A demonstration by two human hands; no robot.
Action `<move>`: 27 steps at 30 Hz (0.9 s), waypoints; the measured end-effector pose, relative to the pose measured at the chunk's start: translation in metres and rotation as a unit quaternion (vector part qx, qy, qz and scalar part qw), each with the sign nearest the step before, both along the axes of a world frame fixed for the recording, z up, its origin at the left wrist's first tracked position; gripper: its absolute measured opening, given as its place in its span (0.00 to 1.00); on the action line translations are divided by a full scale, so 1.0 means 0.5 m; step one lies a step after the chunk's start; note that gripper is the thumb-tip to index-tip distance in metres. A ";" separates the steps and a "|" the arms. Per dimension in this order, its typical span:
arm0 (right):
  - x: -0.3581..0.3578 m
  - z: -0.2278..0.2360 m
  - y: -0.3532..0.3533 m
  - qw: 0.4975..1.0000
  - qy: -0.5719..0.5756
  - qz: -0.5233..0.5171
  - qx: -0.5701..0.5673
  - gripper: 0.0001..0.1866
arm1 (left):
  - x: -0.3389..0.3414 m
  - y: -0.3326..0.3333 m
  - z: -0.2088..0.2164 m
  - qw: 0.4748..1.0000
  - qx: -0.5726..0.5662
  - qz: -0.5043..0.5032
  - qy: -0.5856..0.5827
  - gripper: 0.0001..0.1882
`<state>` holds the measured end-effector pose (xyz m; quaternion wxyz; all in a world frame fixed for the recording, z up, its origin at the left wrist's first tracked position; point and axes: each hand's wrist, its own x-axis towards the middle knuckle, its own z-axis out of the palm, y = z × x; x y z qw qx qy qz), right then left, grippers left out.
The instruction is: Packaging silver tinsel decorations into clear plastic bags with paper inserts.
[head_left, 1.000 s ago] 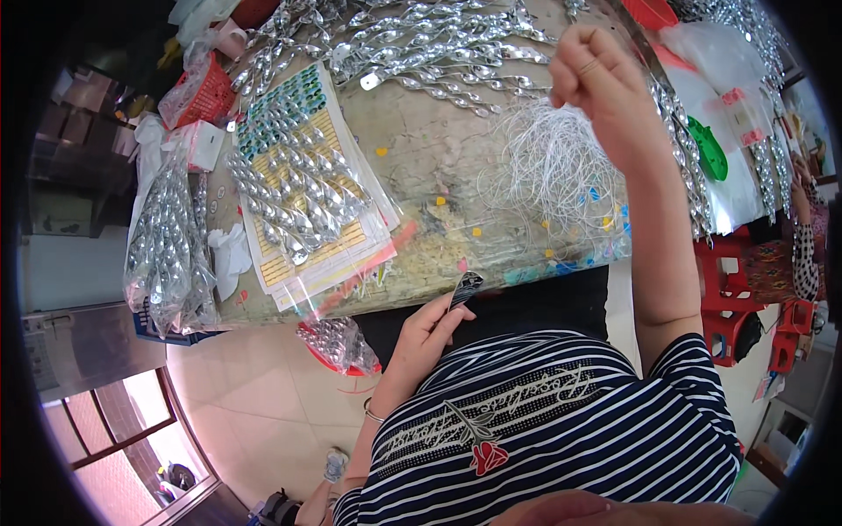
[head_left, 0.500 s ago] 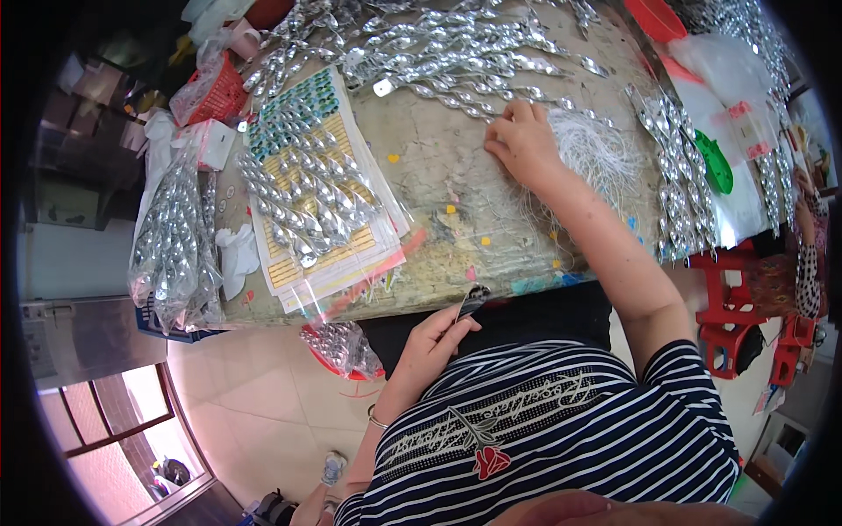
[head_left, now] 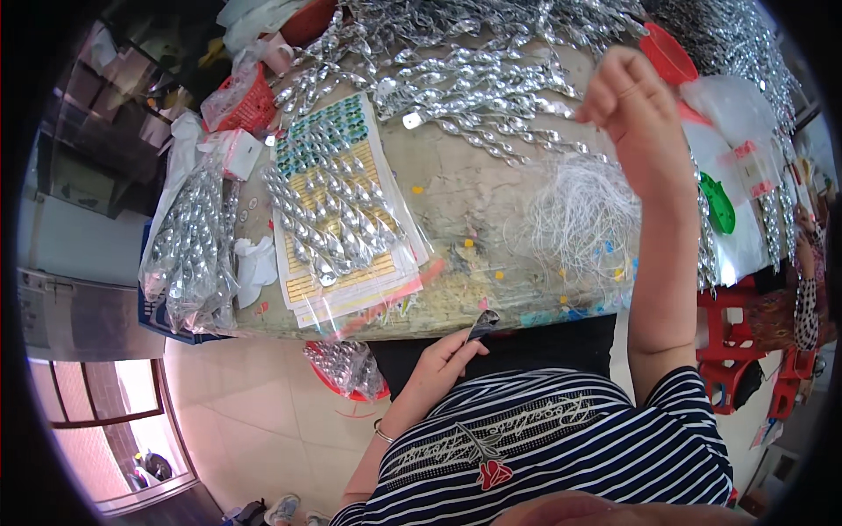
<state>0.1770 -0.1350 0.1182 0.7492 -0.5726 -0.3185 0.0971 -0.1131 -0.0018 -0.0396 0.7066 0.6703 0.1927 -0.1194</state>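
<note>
My left hand (head_left: 445, 361) is closed at the table's near edge, pinching the end of a dark, shiny foil piece (head_left: 484, 324) between thumb and fingers. My right hand (head_left: 638, 114) is raised over the right part of the table, fingers curled together. Whatever is in them, if anything, is too small to make out. Below and left of it lies a loose heap of white threads (head_left: 583, 215). Twisted silver strips (head_left: 491, 96) are spread across the far side of the table, close to my right fingertips in the picture.
Bagged silver twists (head_left: 189, 254) hang at the table's left edge. Printed sheets (head_left: 338, 302) carry more twists. A red basket (head_left: 250, 110) stands far left, a red bowl (head_left: 668, 57) far right. A green plastic piece (head_left: 717, 203) and red stools (head_left: 728, 381) are on the right.
My right hand has risen from beside the thread heap and moved right and away from me. The left hand still grips the foil piece. The view has shifted slightly.
</note>
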 end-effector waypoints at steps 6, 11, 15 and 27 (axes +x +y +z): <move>-0.062 -0.022 -0.038 0.997 0.064 0.049 0.005 0.06 | 0.011 0.003 0.009 0.999 0.024 0.032 -0.027 0.12; -0.157 -0.134 -0.029 0.976 0.143 0.085 -0.139 0.09 | 0.019 0.020 0.013 0.989 0.052 0.109 -0.081 0.12; -0.226 -0.161 -0.026 0.950 0.222 0.133 -0.173 0.11 | 0.045 0.027 0.047 0.982 0.001 0.149 -0.112 0.13; -0.286 -0.214 -0.013 0.918 0.266 0.242 -0.170 0.14 | 0.064 0.010 0.081 0.978 -0.059 0.161 -0.114 0.14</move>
